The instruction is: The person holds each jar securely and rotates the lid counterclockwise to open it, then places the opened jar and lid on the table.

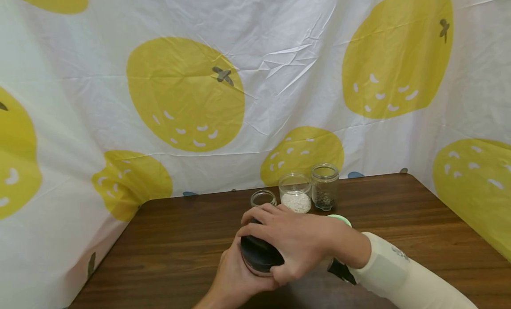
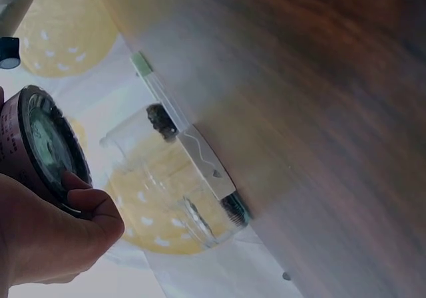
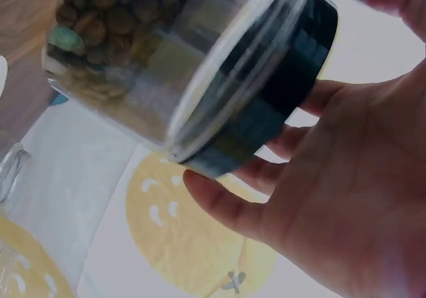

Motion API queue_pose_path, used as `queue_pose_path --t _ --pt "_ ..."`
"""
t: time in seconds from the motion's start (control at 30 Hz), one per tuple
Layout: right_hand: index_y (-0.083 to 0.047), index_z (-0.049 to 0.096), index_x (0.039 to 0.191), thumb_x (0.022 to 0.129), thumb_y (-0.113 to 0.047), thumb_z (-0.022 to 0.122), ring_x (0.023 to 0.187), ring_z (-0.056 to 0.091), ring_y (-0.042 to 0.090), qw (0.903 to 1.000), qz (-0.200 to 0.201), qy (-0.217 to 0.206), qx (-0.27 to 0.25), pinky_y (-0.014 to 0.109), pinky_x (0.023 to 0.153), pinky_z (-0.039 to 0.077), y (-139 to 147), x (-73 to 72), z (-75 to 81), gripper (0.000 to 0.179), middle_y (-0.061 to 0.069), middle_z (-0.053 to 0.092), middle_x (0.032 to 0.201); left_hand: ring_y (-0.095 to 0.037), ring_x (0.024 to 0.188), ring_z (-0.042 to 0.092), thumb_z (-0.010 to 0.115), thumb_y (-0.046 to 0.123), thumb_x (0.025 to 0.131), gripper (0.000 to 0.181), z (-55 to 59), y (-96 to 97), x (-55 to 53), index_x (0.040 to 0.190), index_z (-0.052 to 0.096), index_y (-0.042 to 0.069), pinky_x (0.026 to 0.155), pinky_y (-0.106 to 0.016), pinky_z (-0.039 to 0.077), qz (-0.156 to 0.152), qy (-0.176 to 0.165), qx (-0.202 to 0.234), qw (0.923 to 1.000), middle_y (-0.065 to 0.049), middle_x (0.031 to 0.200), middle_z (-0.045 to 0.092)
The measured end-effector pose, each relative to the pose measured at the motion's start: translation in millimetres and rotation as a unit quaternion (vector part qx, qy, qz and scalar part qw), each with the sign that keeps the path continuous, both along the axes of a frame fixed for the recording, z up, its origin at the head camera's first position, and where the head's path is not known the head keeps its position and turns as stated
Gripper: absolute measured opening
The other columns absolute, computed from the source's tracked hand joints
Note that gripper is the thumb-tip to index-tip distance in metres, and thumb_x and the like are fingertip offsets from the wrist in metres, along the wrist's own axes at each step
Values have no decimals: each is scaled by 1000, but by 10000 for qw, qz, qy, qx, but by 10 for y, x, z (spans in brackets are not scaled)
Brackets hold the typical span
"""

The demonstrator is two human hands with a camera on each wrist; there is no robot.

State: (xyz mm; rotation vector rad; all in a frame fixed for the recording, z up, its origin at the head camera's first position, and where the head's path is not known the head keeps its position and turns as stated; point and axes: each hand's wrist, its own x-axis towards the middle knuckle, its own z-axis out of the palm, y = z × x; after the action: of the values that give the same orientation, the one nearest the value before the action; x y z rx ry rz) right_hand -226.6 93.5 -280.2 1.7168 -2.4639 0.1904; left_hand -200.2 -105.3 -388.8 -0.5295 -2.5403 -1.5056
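Observation:
My left hand (image 1: 237, 275) grips a clear jar (image 3: 133, 65) from its left side and below. Dark brown round pebbles, with one green piece among them, fill part of the jar in the right wrist view. Over its black lid (image 1: 259, 254) arches my right hand (image 1: 297, 238), fingers curled about the rim, thumb on the near edge. The jar is tilted. In the left wrist view, a thumb and bent fingers hold the jar's dark-edged round end (image 2: 53, 138). Much of the jar's body is hidden by the hands in the head view.
Behind the hands stand a small open glass jar (image 1: 263, 197), a clear tub with white flakes (image 1: 295, 201) and a taller jar with dark bits (image 1: 324, 196). A pale green rim (image 1: 340, 219) shows behind the right forearm. A lemon-patterned cloth (image 1: 255, 91) hangs behind the brown table (image 1: 179, 238).

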Motion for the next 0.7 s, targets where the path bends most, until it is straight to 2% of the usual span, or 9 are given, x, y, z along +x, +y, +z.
queue_pose_path --t 0.1,0.17,0.23,0.33,0.43,0.57,0.7 --pt "-24 39 153 90 -53 62 146 30 18 9994 -252 -115 -217 47 113 37 10 8 27 73 -3 31 158 -12 106 66 93 48 67 99 4 12 1 146 38 24 84 -27 55 -10 -179 64 9998 6 127 63" --pt "-22 38 154 94 -64 55 143 33 19 9975 -594 43 -383 47 112 37 2 23 39 75 -2 33 157 -11 106 66 94 48 66 99 5 21 -2 144 39 24 86 -28 55 -41 -300 98 9995 6 126 62" --pt "-21 40 153 94 -73 48 134 40 21 9925 -1065 343 -494 46 104 43 -16 43 44 80 0 38 152 -11 107 66 94 49 66 97 4 26 -4 142 40 23 87 -28 55 -75 -353 89 9993 7 126 62" --pt "-18 44 150 89 -83 40 118 47 24 9782 -1867 781 -462 44 91 48 -48 91 30 90 3 45 141 -9 109 65 94 49 65 97 5 31 -8 142 40 23 91 -28 54 -49 -346 26 9994 8 127 62" --pt "-15 49 144 84 -89 39 111 51 29 9665 -2405 872 -201 45 81 51 -81 138 -5 96 8 49 137 -10 108 65 93 50 66 98 10 34 -11 144 40 23 90 -30 54 30 -375 -16 9993 7 126 63" --pt "-13 56 136 82 -91 40 107 54 33 9634 -2575 748 38 46 75 54 -113 180 -48 96 13 52 138 -12 102 66 92 51 67 100 24 40 -15 147 38 21 83 -31 55 86 -483 -43 9988 2 124 63" --pt "-13 60 130 81 -91 41 98 54 30 9625 -2564 869 159 41 69 53 -120 187 -61 94 12 55 131 -13 97 67 92 50 68 99 33 47 -12 146 38 22 79 -28 56 9 -565 56 9984 1 120 64"
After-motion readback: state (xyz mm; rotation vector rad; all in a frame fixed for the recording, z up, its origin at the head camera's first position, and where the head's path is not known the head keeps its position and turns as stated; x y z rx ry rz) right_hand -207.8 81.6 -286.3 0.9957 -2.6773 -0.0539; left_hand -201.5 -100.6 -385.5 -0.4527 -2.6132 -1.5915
